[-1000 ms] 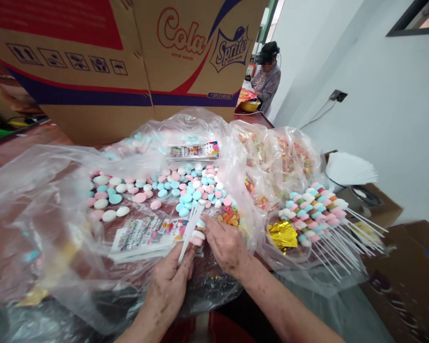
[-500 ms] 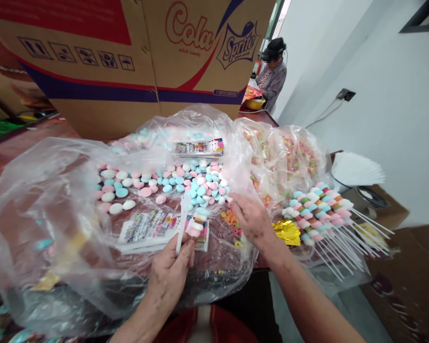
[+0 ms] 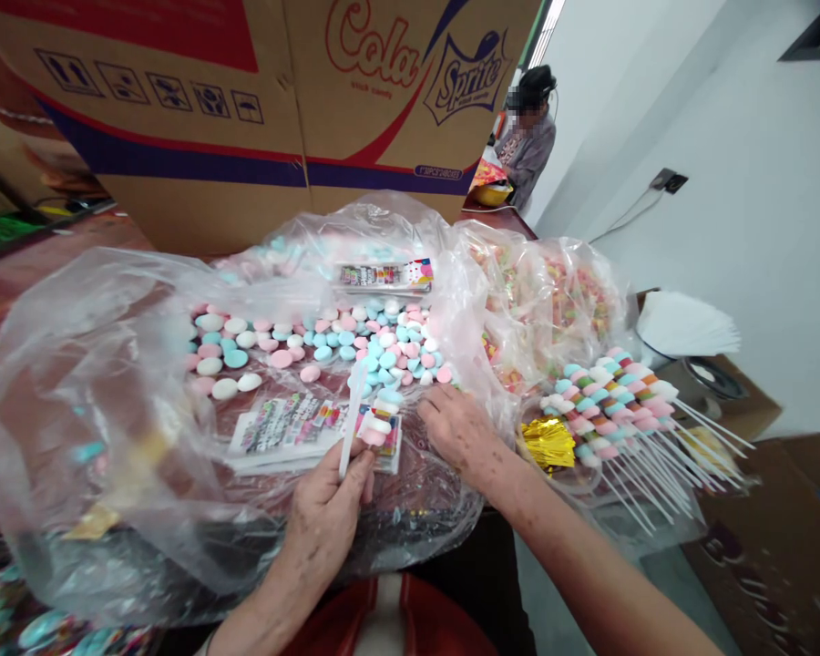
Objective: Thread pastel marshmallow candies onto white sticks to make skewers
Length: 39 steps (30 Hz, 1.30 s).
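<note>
Fingers (image 3: 357, 472) of the left hand (image 3: 324, 503) grip white plastic sticks (image 3: 350, 424) beside stacked pastel oval candies (image 3: 377, 425); farther right, the right hand (image 3: 461, 435); I cannot tell its grip.

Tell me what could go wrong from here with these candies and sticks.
1. The left hand pinches the white sticks and a short pastel candy stack together, so a loosened grip might drop either.
2. The right hand is low beside the loose pastel candies; a brush could scatter some.
3. The piled candy skewers seem to jut past the edge of the table, so a bump might tip some off.
</note>
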Each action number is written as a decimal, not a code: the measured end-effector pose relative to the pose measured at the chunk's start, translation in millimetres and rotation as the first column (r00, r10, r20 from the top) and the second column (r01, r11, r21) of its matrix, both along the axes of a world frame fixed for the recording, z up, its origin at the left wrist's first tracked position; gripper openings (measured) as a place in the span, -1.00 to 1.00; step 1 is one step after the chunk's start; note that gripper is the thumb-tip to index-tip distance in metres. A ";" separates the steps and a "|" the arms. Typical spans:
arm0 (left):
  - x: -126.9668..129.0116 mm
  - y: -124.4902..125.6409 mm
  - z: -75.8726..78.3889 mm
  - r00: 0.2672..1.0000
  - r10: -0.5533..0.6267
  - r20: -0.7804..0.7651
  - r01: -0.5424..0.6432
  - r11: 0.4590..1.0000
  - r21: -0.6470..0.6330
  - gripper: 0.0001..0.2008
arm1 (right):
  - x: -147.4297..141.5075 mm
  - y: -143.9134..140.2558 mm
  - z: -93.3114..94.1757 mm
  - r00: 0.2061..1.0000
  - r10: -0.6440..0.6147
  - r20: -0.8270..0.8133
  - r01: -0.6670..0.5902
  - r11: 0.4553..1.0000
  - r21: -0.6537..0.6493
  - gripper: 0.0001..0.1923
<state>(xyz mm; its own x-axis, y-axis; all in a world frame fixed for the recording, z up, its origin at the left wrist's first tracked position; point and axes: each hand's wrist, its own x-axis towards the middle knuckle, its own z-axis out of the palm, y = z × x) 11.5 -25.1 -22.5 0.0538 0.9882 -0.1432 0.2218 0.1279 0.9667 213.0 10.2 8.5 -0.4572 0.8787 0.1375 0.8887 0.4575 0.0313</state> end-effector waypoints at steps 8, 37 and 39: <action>-0.1 -0.5 1.8 0.999 -0.020 0.045 0.021 1.000 -0.014 -0.74 | 15.7 9.3 -5.5 0.876 -0.121 -0.467 0.085 0.992 -0.097 -0.82; 0.4 1.3 13.8 0.972 -0.185 -0.147 0.188 0.982 0.008 -0.63 | 2.3 15.6 4.9 -0.218 -0.509 -0.833 -0.188 0.859 -0.476 -0.80; 0.8 1.5 14.4 0.969 -0.194 -0.156 0.197 0.980 0.010 -0.63 | -1.7 12.2 5.8 -0.291 -0.540 -0.790 -0.258 0.839 -0.479 -0.80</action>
<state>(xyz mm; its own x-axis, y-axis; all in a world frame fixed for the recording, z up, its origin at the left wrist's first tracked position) 12.4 -23.6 -8.1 0.2257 0.9640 -0.1403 0.3858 0.0438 0.9215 211.3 22.4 14.3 0.0326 0.9931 -0.1125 -0.3478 -0.0942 -0.9328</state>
